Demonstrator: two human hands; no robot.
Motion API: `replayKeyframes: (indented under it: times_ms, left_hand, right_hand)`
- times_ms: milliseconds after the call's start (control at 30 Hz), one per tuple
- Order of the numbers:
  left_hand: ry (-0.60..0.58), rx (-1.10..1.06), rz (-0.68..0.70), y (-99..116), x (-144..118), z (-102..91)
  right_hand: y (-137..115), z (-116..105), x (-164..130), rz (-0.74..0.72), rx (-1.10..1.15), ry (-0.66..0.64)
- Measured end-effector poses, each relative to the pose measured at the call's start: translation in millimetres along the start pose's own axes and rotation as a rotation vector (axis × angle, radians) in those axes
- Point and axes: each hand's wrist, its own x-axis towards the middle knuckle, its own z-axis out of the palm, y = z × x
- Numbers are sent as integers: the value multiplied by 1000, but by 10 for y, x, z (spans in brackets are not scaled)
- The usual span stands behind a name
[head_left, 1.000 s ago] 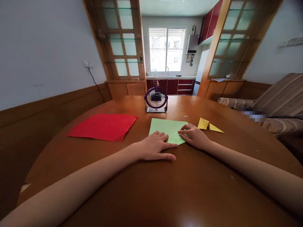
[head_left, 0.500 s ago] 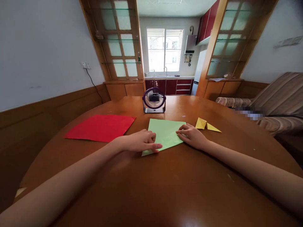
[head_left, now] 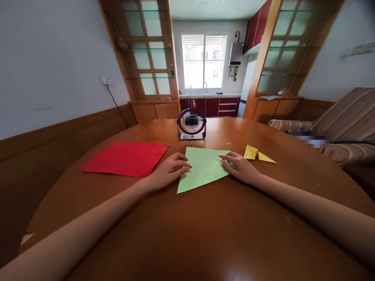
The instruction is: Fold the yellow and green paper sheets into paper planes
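A sheet of light green paper (head_left: 202,168) lies on the table in front of me, its near edge running at a slant. At its left edge is my left hand (head_left: 172,168), fingers apart, fingertips just over the paper. My right hand (head_left: 238,167) rests by the right edge with its fingers spread over the green sheet. Neither hand grips anything. Just beyond my right hand sits a folded yellow paper piece (head_left: 251,152) with a pointed end. To the left of my left hand lies red paper (head_left: 125,158).
A small purple desk fan (head_left: 191,123) stands on the round wooden table (head_left: 187,230), behind the green paper. A striped armchair (head_left: 340,125) is at the right. Behind the table are wooden cabinets (head_left: 155,111) and a kitchen window (head_left: 204,60).
My left hand has drawn back and away from the near edge of the green paper to its left edge, its fingers opening. My right fingers have loosened a little.
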Motion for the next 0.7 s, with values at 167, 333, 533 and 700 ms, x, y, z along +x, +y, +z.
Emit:
replayKeyframes:
  times_ms: [167,333,533,700]
  left_hand:
    - [-171,303,99,-151,-33,105]
    - [-292,409,80,-111,-49,91]
    - [-284,557,70,12,-51,70]
    - [-384,580,-14,139,-54,6]
  right_hand:
    - [-31,-49,4,141,227,-7]
    - [-32,-100,27,238,529,43]
    - [9,-123,43,323,908,-75]
    - [10,-148,39,238,881,-148]
